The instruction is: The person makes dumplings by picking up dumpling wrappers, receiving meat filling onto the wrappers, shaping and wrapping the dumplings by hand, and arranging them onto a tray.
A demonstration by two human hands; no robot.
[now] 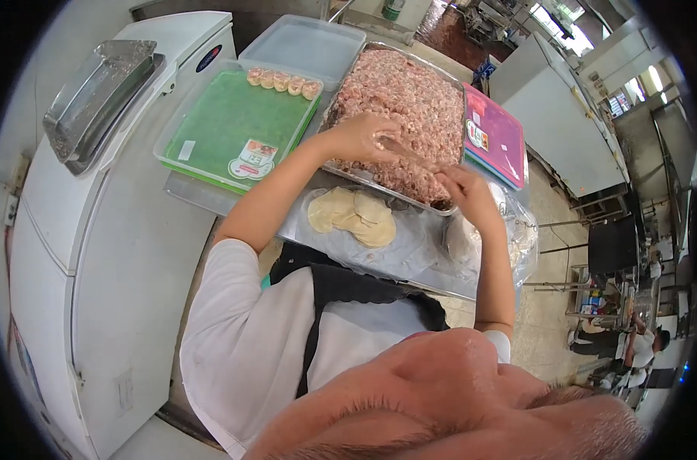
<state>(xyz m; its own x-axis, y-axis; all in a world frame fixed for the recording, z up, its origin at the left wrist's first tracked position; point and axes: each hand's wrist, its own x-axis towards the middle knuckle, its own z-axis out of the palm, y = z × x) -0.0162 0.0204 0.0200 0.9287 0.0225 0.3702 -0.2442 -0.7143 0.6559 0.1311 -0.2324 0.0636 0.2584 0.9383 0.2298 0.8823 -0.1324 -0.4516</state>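
With head [455, 376] nearest the lens, leans over a metal table [199, 190] at a seemingly early stage: faces a tray [403, 197] of ground meat [410, 92], spread nearly rim to rim and apparently mostly unused; has just one short row of meat-topped pieces [281, 81] done, set along the far edge of a green-bottomed plastic box [226, 115] to the left of the tray; has a fan of round wrappers [364, 221] left to use, lying on plastic sheeting [406, 257] just this side of the tray. Over the meat, curls the left hand [360, 138] loosely, contents impossible to tell, and pinches the end of a slim, flat tool [413, 156] in the right hand [469, 192], slanting it between the two. Shows the meat coarse, moist and pink with paler flecks; the wrappers thin, pale yellow and overlapping; the pieces small, rounded and packed side by side.
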